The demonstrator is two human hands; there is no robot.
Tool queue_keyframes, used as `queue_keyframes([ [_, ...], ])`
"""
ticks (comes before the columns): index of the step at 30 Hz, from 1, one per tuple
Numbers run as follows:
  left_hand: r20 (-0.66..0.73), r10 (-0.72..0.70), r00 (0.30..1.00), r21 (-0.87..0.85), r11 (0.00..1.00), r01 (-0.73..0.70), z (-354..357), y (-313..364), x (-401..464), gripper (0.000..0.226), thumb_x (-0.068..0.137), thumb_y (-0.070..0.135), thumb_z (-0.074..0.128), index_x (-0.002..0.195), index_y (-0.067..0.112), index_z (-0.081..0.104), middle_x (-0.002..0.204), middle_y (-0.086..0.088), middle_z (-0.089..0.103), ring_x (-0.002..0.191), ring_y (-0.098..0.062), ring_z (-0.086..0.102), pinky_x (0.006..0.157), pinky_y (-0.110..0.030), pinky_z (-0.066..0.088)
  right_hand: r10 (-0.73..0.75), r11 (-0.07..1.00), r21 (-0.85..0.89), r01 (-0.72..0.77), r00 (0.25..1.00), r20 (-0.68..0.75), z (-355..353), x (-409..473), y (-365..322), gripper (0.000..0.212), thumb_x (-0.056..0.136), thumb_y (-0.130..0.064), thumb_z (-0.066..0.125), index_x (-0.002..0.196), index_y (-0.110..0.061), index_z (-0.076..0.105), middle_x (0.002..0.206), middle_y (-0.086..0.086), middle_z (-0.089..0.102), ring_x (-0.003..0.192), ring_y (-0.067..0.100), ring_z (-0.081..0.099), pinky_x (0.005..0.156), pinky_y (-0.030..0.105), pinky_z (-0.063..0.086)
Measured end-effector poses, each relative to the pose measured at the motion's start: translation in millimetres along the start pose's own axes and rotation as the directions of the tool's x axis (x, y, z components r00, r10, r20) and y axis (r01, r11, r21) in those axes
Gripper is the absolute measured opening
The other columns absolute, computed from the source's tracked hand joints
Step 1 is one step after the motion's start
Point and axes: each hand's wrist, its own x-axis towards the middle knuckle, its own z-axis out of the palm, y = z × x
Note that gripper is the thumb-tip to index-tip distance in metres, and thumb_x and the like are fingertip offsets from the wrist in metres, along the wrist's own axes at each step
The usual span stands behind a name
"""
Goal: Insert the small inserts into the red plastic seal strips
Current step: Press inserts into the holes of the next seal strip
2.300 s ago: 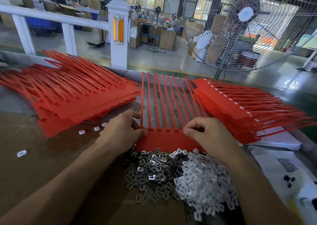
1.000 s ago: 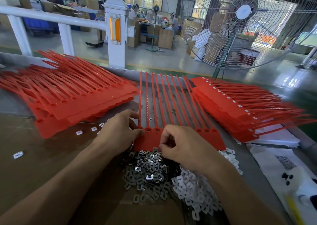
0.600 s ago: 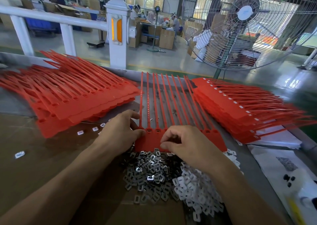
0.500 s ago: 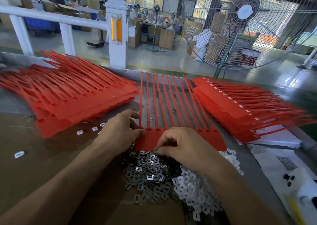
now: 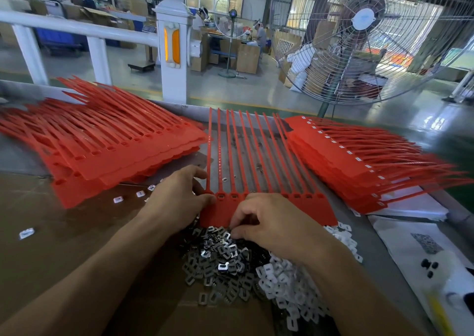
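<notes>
**Pinch small, brace flat**

While your left hand (image 5: 179,202) rests on the left end of the red seal strip sheet (image 5: 315,212), fingers curled over its edge by the 1st socket, your right hand (image 5: 272,222) sits at the sheet's near edge with fingertips bunched down into the metal inserts (image 5: 218,258). Whether it already pinches 1 insert you cannot tell; the fingertips hide it.

The sheet lies flat on the counter (image 5: 23,156) between the two red stacks, its thin tails pointing away from you and its row of sockets just beyond your knuckles. The sockets still in view look unfilled, so this sheet is probably at its start.

Expect the sheet to be light and springy: the solid tab band is the stiff part, so hold it there, never by the tails, which will likely flex and skate. The inserts look tiny, hard and slick, and they tangle in the pile; take 1 by its outer edges with thumb and forefinger. The white plastic pieces (image 5: 289,292) lie beside them, so pick carefully. A few strays (image 5: 25,233) have already scattered to the left.
</notes>
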Motion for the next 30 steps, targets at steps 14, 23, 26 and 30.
queue_keyframes([
  [14,0.013,0.006,1.0,-0.001,1.0,-0.006,1,-2,1,0.047,0.084,0.035,0.081,0.125,0.033,0.059,0.086,0.015,0.069,0.073,-0.001,0.065,0.068,-0.025,0.049,-0.006,0.992,-0.129,-0.009,0.993,-0.118,3,0,-6,0.008,0.096,-0.029,0.065,0.089,-0.026,0.068,0.092,-0.012,0.062,0.081,0.005,0.061,0.073,0.029,0.055],
  [23,0.027,0.005,1.0,-0.021,1.0,-0.004,1,-4,3,0.05,0.083,0.037,0.081,0.127,0.034,0.058,0.088,0.015,0.069,0.074,-0.001,0.064,0.063,-0.023,0.045,0.502,0.861,0.341,-0.376,0.735,-0.457,-37,-12,55,0.016,0.093,-0.03,0.067,0.083,-0.021,0.075,0.052,-0.012,0.065,0.039,0.0,0.048,0.046,0.024,0.034],
  [26,0.024,0.011,1.0,-0.017,1.0,-0.011,1,-4,3,0.051,0.083,0.037,0.081,0.128,0.033,0.058,0.088,0.015,0.069,0.075,0.0,0.063,0.063,-0.021,0.043,0.61,0.792,0.394,-0.465,0.611,-0.505,-49,-21,80,0.017,0.09,-0.027,0.069,0.076,-0.019,0.075,0.055,-0.004,0.068,0.045,0.004,0.054,0.051,0.028,0.04],
  [30,0.021,0.019,1.0,-0.011,1.0,-0.019,1,-4,3,0.05,0.082,0.037,0.082,0.127,0.033,0.058,0.087,0.017,0.068,0.075,0.002,0.062,0.061,-0.019,0.041,0.655,0.756,0.417,-0.505,0.574,-0.491,-50,-26,96,0.02,0.089,-0.025,0.069,0.07,-0.018,0.074,0.055,0.0,0.068,0.052,0.017,0.06,0.055,0.031,0.044],
])
